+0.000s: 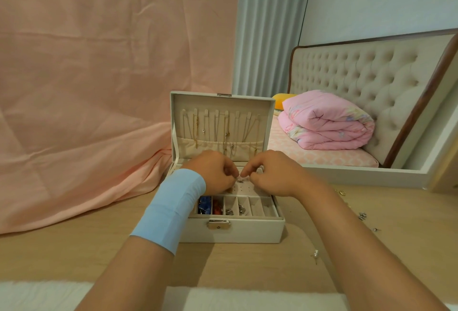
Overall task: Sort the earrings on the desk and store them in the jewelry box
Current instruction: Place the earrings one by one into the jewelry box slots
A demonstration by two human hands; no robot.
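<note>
Head view: we see left hand [215,174] and right hand [272,174] together over the box [247,232] stud panel. Right pinches a tiny earring [240,179] (left's grip unclear). Step looks like seating it. Next needs fine hole alignment. Loose earrings [362,216] wait on the desk [235,266].

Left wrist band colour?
Light blue; the wrist band shows best in the head view.

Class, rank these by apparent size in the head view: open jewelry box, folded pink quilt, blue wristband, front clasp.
Jewelry box
pink quilt
blue wristband, though it sits nearer the camera
front clasp, smallest
</note>
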